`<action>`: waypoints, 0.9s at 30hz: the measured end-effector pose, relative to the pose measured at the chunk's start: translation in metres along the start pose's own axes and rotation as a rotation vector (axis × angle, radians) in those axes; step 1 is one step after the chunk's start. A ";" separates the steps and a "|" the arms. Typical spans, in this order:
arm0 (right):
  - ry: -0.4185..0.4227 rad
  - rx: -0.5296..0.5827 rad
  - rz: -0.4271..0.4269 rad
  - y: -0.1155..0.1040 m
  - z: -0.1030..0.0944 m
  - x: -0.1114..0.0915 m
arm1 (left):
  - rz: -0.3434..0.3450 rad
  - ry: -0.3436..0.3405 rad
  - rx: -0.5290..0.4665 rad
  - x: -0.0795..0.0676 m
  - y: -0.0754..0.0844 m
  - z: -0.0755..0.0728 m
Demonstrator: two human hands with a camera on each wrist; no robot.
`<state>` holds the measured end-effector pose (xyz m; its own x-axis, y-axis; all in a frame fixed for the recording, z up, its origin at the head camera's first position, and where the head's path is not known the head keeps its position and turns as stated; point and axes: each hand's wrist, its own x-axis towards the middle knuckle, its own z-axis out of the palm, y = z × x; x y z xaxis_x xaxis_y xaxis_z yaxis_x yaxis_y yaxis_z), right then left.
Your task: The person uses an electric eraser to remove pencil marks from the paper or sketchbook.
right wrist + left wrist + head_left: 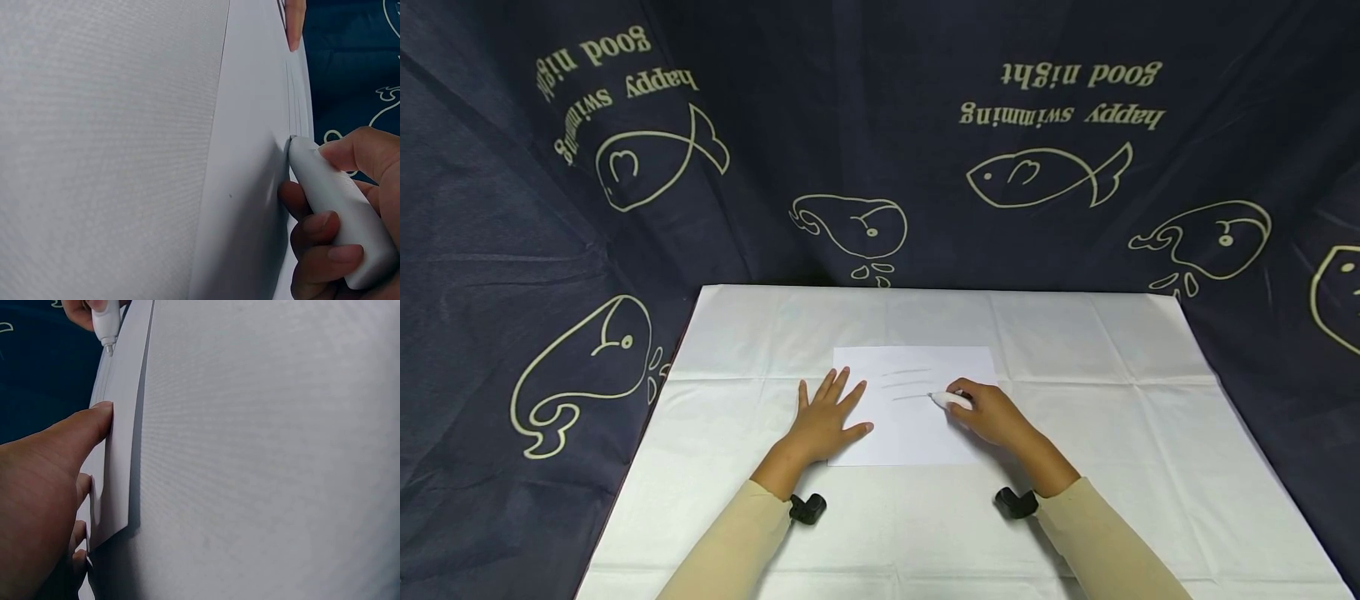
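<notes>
The pen (952,401) has its tip on the paper (917,440), at the right end of the nearest of three faint lines (908,397), gripped between the right hand's (997,414) thumb and curled fingers. Apart from it, the left hand (822,427) rests, fingers spread, across the paper's left edge. Beneath lies a white cloth (1075,350); behind hangs a dark curtain (865,100) with fish drawings.
</notes>
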<state>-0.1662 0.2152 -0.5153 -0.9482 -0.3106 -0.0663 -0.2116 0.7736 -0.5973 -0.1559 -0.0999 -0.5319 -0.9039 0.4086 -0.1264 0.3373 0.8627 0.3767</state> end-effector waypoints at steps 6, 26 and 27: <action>0.000 0.011 0.001 0.000 0.000 0.000 | 0.005 -0.001 -0.005 -0.001 0.001 -0.002; 0.003 -0.001 0.007 -0.004 0.000 0.000 | 0.003 -0.003 -0.005 -0.001 0.001 -0.002; 0.003 -0.002 0.011 -0.004 0.000 0.000 | 0.004 -0.001 -0.005 -0.001 0.000 -0.002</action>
<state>-0.1659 0.2124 -0.5130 -0.9512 -0.3006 -0.0702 -0.2019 0.7777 -0.5953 -0.1552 -0.1007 -0.5295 -0.9023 0.4123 -0.1258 0.3396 0.8597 0.3816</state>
